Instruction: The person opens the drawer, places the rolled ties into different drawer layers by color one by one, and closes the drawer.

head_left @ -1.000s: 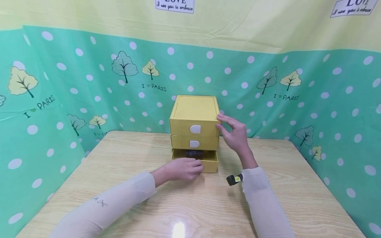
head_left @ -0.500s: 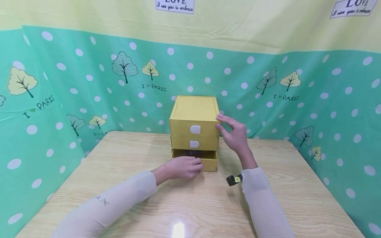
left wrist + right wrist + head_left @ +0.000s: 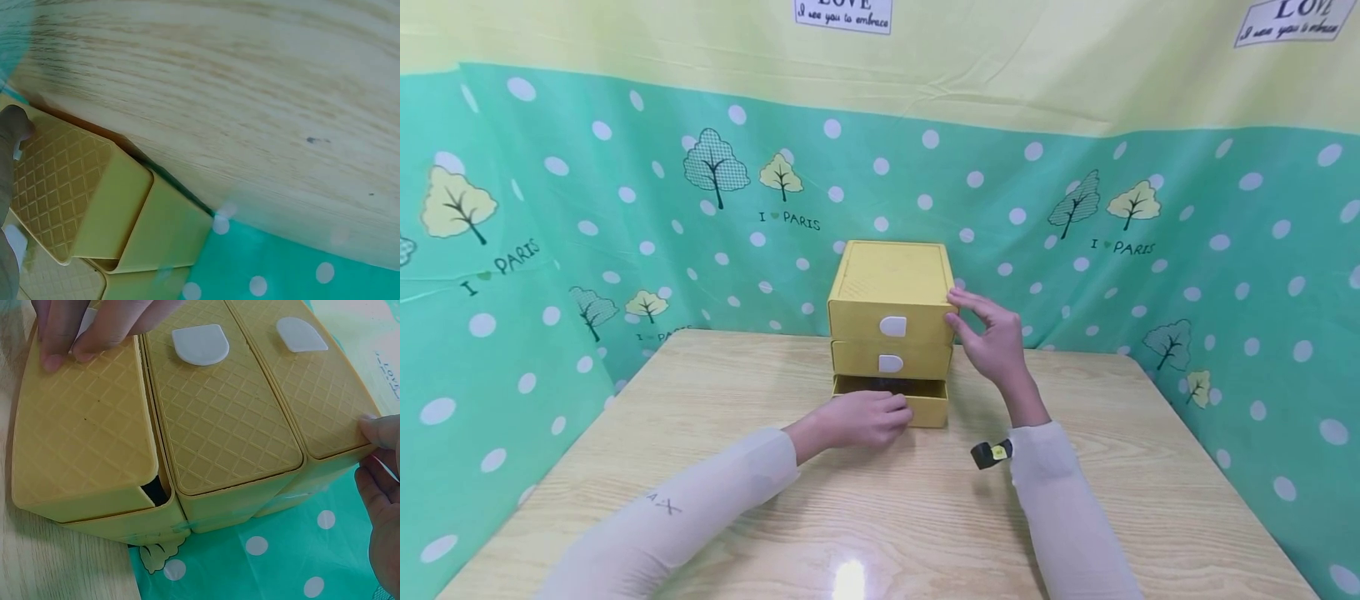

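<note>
A yellow drawer cabinet point(image 3: 895, 271) with three stacked drawers stands at the table's back. Its bottom drawer point(image 3: 929, 412) is pulled partly out; the two above are closed. My left hand point(image 3: 868, 418) is at that drawer's front, its fingers bent and pinching the white handle point(image 3: 86, 324), seen between the fingertips in the right wrist view. My right hand point(image 3: 997, 342) rests against the cabinet's upper right front corner, thumb on the front and fingers along the side. The drawer's inside is mostly dark and hidden behind the left hand.
The wood-grain table point(image 3: 722, 392) extends around the cabinet. Behind and beside it hangs a green and yellow printed cloth point(image 3: 887, 183). A small black camera point(image 3: 988, 453) sticks out from the right wrist.
My left hand and the bottom drawer have moved slightly inward, toward the cabinet. A dark object seen in the drawer earlier is now almost fully hidden. My right hand has stayed still.
</note>
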Available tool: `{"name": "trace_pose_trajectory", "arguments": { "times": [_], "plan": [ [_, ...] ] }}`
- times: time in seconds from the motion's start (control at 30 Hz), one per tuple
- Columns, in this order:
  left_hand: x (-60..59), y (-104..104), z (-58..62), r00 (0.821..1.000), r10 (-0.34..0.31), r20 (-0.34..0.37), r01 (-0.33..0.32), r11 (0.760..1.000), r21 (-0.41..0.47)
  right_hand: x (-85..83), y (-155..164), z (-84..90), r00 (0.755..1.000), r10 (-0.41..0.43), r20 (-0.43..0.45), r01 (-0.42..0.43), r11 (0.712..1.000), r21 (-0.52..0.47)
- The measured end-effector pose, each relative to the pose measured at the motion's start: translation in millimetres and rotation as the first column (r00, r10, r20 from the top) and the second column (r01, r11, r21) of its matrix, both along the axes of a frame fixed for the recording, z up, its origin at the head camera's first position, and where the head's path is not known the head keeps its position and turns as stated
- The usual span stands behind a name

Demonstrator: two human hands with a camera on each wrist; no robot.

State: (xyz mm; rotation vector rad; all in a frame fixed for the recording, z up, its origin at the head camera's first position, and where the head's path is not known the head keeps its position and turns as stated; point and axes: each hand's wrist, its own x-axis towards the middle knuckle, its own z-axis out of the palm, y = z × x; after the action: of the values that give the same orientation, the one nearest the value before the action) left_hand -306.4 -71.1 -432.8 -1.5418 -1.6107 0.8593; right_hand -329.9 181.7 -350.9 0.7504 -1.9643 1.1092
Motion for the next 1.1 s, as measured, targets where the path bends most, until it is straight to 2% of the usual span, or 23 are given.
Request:
{"name": "trace_pose_trajectory", "arguments": {
  "times": [0.37, 0.73, 1.1],
  "plan": [
    [-2.9, 0, -0.3, 1.000, 0.027, 0.015, -0.027, 1.000, 0.002, 1.3, 0, -0.4, 1.000, -0.002, 0.003, 0.002, 1.000, 0.000],
    [-8.9, 1, 0.7, 0.999, 0.026, 0.047, -0.027, 0.999, 0.029, 1.8, 0, 0.3, 1.000, -0.003, -0.007, 0.003, 1.000, 0.002],
    [-11.5, 1, 0.2, 0.999, 0.050, 0.018, -0.051, 0.999, 0.013, 1.4, 0, 0.5, 1.000, -0.002, -0.009, 0.002, 1.000, 0.003]
  ]
}}
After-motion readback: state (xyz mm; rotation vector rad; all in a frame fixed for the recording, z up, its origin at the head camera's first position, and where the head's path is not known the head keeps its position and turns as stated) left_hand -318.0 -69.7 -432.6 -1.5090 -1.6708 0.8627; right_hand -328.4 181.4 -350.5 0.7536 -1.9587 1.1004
